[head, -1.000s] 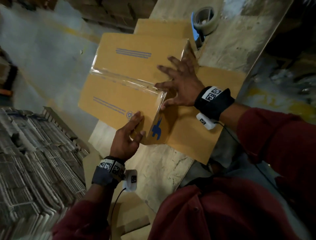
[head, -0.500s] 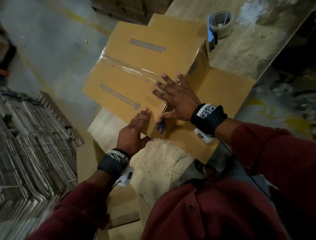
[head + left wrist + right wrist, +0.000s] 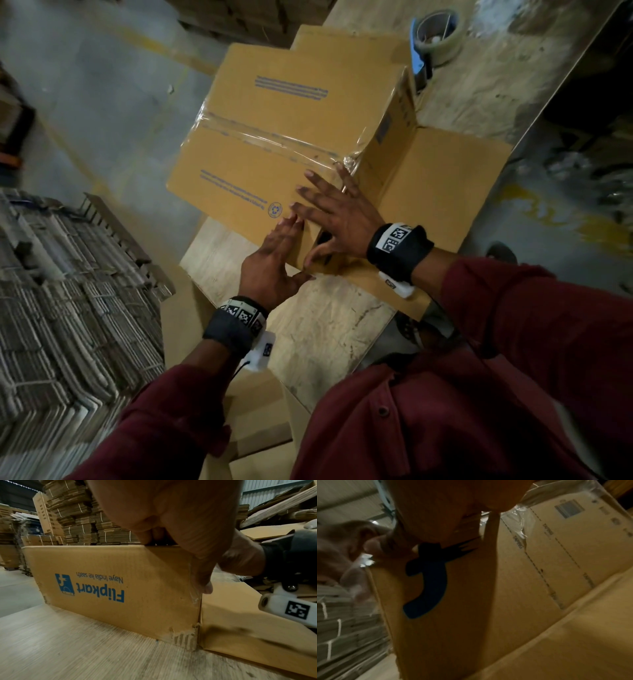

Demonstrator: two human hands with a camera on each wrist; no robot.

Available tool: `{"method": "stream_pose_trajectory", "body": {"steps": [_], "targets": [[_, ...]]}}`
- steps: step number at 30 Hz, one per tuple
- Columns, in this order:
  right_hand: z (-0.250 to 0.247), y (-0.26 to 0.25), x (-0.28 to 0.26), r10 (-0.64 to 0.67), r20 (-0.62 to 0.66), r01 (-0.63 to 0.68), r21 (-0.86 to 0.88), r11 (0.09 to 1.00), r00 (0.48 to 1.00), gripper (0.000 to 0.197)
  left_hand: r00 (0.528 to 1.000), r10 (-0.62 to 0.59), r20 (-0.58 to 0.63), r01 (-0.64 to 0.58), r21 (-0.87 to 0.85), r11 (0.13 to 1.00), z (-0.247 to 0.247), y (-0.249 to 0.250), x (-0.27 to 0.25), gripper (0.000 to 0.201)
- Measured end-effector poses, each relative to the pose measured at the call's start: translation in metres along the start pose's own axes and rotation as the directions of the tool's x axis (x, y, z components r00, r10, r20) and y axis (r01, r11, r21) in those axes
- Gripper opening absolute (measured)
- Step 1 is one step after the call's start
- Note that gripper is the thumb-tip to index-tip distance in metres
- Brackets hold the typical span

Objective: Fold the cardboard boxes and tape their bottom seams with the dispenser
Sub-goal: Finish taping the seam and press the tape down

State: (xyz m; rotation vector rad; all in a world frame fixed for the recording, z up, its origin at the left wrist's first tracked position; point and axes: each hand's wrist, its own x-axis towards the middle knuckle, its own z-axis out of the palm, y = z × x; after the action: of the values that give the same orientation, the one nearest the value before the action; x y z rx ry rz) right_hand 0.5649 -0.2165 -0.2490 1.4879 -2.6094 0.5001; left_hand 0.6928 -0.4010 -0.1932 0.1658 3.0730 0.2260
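A brown cardboard box (image 3: 274,113) stands upside down on the wooden table (image 3: 325,335). A strip of clear tape (image 3: 267,135) runs along its bottom seam and wrinkles over the right end. One box flap (image 3: 445,185) lies flat on the table to the right. My left hand (image 3: 274,253) rests straight fingers on the near top corner, and its thumb (image 3: 204,580) presses the taped corner edge of the printed side of the box (image 3: 120,588). My right hand (image 3: 339,216) lies flat with spread fingers on the top, thumb down the end face of the box (image 3: 530,568). The tape dispenser (image 3: 435,37) sits behind the box.
Bundled stacks of flat cardboard (image 3: 68,308) fill the floor at the left. Bare concrete floor (image 3: 102,102) lies beyond the table's left edge. More flat cardboard (image 3: 253,411) leans below the table's near edge. The table's right edge drops off beside the flap.
My right hand slid from the taped end of the box onto its top near the front corner. My left hand moved up from the side face to the corner's top edge.
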Motion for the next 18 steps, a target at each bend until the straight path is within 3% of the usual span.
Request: {"method": "stream_pose_trajectory", "body": {"steps": [5,11,18], "targets": [[0.005,0.007,-0.005,-0.056,-0.010,0.056,-0.047,0.997,0.998,0.101,0.999,-0.005,-0.034,0.007,0.061,0.998,0.001,0.004,0.000,0.102],[0.004,0.008,-0.021,-0.043,0.006,0.043,-0.069,0.997,0.999,0.136,0.993,-0.086,-0.079,0.088,0.020,0.996,0.012,0.009,-0.002,0.102],[0.008,-0.014,-0.022,0.129,0.031,-0.129,0.030,0.991,0.991,0.116,0.990,-0.081,-0.113,0.094,0.113,0.989,0.007,0.012,0.007,0.082]]}}
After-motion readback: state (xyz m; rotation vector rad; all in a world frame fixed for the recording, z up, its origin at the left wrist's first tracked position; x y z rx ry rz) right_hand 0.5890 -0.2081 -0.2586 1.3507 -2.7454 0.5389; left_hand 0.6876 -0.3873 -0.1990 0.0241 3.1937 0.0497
